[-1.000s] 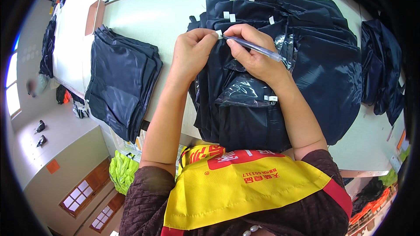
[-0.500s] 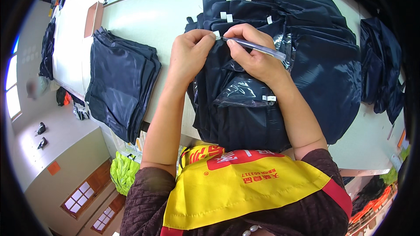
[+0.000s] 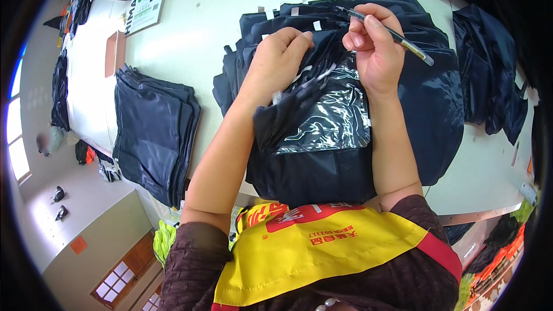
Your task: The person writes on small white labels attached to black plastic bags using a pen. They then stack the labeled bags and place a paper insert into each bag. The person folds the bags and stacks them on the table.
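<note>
My right hand (image 3: 377, 52) holds a clear-barrelled pen (image 3: 416, 50), its tip pointing to the far left above the fabric. Closed on a layer of dark navy fabric, my left hand (image 3: 279, 60) lies on the near part of a big pile of navy fabric pieces (image 3: 311, 173). Below my hands a bunched, blurred fold (image 3: 282, 121) lies beside a shiny clear plastic panel (image 3: 331, 124). Small white tags (image 3: 317, 25) stick out along the far edges of the pile. What my left fingertips pinch is partly hidden.
To the left a neat stack of dark folded pieces (image 3: 155, 132) rests on the white table (image 3: 224, 0). More navy fabric (image 3: 487, 69) drapes at the right edge. A printed board (image 3: 148, 0) and a brown box (image 3: 114, 52) sit at the far left.
The pen has lifted off the white tag and moved up and right with my right hand. My left hand has shifted right, the fabric has folded over, and more of the plastic panel shows.
</note>
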